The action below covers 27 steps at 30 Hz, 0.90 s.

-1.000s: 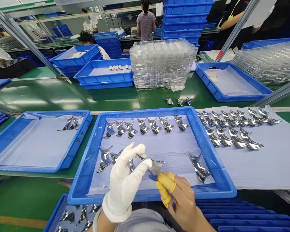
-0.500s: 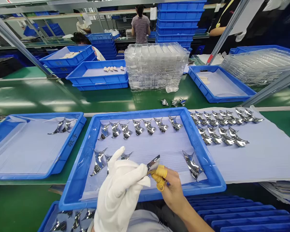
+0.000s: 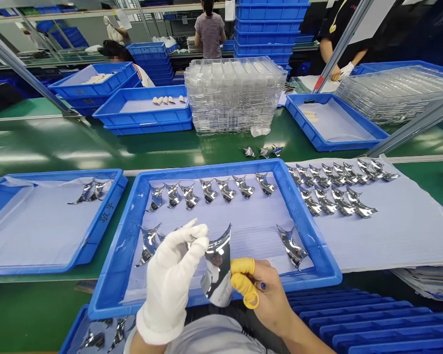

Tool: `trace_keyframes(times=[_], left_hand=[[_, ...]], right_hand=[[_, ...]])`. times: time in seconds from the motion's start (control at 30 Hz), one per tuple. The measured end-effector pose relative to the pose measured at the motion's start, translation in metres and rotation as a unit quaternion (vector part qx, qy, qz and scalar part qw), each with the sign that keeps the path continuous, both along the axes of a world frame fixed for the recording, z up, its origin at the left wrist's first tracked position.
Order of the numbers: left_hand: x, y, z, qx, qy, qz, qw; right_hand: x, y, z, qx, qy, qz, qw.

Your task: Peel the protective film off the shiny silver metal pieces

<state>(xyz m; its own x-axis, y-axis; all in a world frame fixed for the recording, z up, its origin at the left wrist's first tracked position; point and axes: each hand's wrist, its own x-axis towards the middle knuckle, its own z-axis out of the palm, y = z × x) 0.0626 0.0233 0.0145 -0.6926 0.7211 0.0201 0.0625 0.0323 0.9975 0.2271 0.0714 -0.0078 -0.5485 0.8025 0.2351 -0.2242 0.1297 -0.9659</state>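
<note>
A shiny chrome-plated curved part (image 3: 218,270) with a pointed upper corner is held up above the near side of a blue tray (image 3: 221,167). My left hand (image 3: 173,275), in a white glove, pinches its upper left corner between thumb and fingers. Yellow finger cots cover the fingertips of my right hand (image 3: 262,290), which are closed at the part's right edge. A thin stick with a dark blue end (image 3: 260,285), perhaps a pen, is tucked in that hand. Similar chrome parts (image 3: 208,190) lie in a row along the tray's far side, with others at its left and right.
More chrome parts (image 3: 339,199) rest on a white sheet (image 3: 391,236) at right. A left tray (image 3: 96,231) holds a few. Below it, another tray (image 3: 74,327) contains chrome parts. Clear plastic trays (image 3: 236,98) are stacked behind. Co-workers, including one in a grey shirt (image 3: 209,37), are beyond the bench.
The chrome part has been turned from nearly edge-on to show its broad, glossy face. My left hand has shifted left to its upper corner; my right hand stays at its right edge.
</note>
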Motion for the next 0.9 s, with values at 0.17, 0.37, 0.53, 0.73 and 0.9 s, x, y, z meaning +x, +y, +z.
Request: trace_keyframes(times=[0.17,0.37,0.53,0.73,0.9], left_hand=[[0.003,0.006,0.006,-0.031,-0.061,0.004,0.998],[0.005,0.013,0.011,-0.027,-0.042,-0.001,0.999],[0.005,0.013,0.007,-0.002,-0.044,-0.005,0.999],[0.005,0.015,0.011,0.067,0.071,-0.056,0.994],[0.005,0.018,0.018,0.052,0.064,-0.075,0.994]], right_hand=[[0.001,-0.002,0.004,-0.067,0.003,0.016,0.998],[-0.001,-0.002,0.006,-0.157,0.044,0.021,0.986],[-0.005,-0.005,-0.005,-0.299,0.098,0.041,0.948],[-0.011,-0.002,-0.011,-0.376,0.118,0.065,0.917],[-0.01,0.0,-0.004,-0.386,0.117,0.055,0.913]])
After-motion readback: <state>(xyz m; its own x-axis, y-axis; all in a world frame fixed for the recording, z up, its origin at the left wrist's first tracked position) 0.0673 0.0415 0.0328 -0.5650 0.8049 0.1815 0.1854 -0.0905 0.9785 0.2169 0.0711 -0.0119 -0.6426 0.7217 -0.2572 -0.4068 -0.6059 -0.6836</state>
